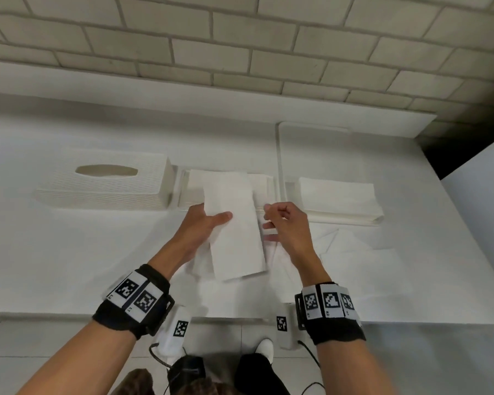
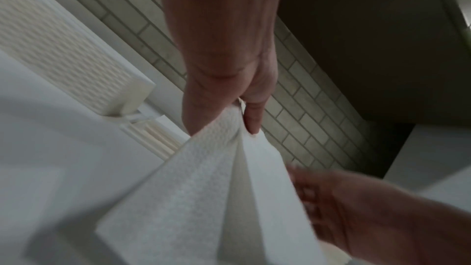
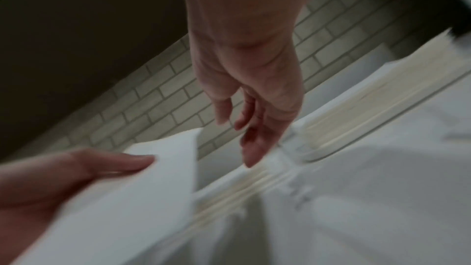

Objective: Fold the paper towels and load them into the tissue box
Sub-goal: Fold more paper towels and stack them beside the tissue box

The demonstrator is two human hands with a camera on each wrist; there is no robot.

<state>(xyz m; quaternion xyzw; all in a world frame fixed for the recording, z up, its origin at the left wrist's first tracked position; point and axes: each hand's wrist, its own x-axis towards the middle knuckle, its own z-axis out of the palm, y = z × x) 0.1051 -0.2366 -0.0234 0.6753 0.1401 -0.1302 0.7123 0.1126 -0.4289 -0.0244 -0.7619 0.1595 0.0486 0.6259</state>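
My left hand (image 1: 211,220) pinches a folded white paper towel (image 1: 234,229), thumb on top, and holds it above the table; the left wrist view shows the same left hand (image 2: 229,108) gripping the towel (image 2: 203,178) at its top edge. Just right of the towel hovers my right hand (image 1: 280,220), fingers relaxed and holding nothing, clear of the paper in the right wrist view (image 3: 244,128). Beyond the hands, the tissue box base (image 1: 183,192) holds a stack of folded towels (image 1: 261,183). Its woven white cover (image 1: 106,183) with an oval slot lies to the left.
A pile of flat paper towels (image 1: 337,198) sits at the right on a white tray (image 1: 311,132). Loose unfolded sheets (image 1: 354,252) lie on the white table under my right forearm. A brick wall (image 1: 240,52) closes the back. The table's front edge (image 1: 69,315) is near my wrists.
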